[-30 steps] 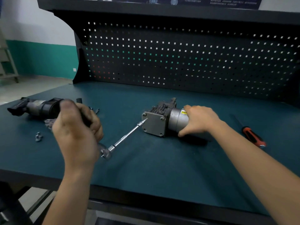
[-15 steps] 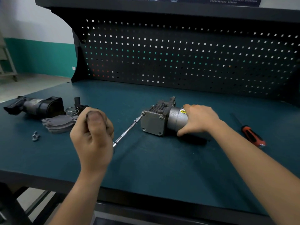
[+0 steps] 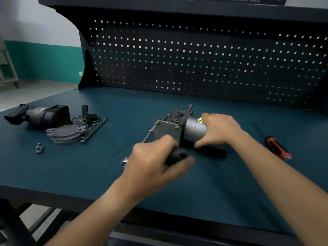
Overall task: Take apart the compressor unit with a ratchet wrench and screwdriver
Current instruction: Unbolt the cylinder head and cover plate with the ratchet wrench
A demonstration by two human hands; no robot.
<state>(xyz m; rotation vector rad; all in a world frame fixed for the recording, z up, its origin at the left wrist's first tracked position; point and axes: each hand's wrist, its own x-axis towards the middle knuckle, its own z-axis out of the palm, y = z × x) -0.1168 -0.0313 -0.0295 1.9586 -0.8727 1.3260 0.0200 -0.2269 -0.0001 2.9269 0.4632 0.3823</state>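
Torque control: left grip (image 3: 152, 162) clenched ratchet wrench (image 3: 148, 135) handle; we wrapped right grip (image 3: 220, 130) round compressor unit (image 3: 167, 131), likely bracing it.

Teal-topped workbench (image 3: 71, 171), black pegboard (image 3: 195, 59) behind, white wall (image 3: 35, 18) – green band (image 3: 44, 63) below, pale floor (image 3: 35, 93)

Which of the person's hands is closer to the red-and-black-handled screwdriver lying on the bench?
The right. The right hand holds the grey metal compressor unit, left of the red-and-black-handled screwdriver; the left hand is farther left, gripping the black-handled ratchet wrench.
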